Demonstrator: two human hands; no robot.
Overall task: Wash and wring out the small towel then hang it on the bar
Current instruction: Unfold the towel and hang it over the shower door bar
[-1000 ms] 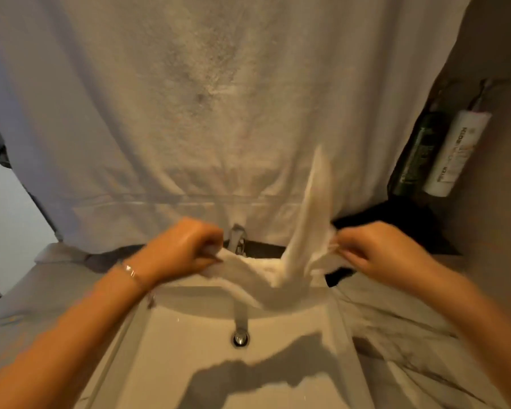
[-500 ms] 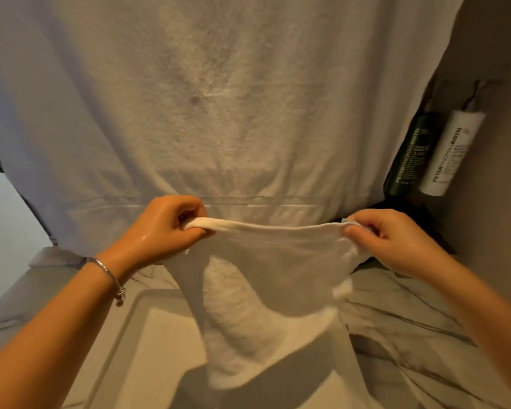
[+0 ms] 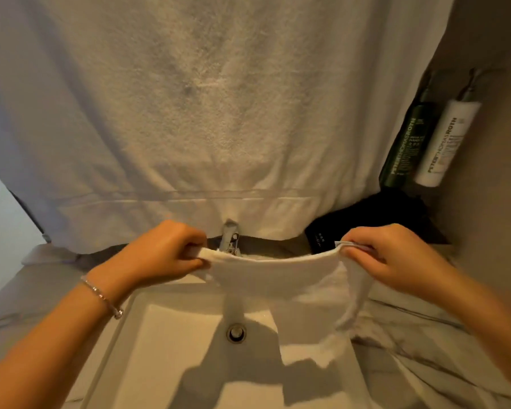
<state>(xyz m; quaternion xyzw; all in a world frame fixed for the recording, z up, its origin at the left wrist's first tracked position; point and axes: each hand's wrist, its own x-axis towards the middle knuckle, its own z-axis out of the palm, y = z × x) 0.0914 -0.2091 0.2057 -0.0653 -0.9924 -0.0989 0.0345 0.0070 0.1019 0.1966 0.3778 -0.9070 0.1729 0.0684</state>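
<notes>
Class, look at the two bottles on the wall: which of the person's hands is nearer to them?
Right. The right hand grips the small towel below the bottles; the left hand holds the opposite corner, across the sink.

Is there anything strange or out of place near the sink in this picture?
One thing: the large towel hangs so low that its hem drapes over the faucet behind the sink. It also has a small dark spot in the middle.

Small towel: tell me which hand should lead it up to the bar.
No bar shows. Probably either: left hand and right hand each pinch a top corner of the small towel, level, over the sink.
</notes>
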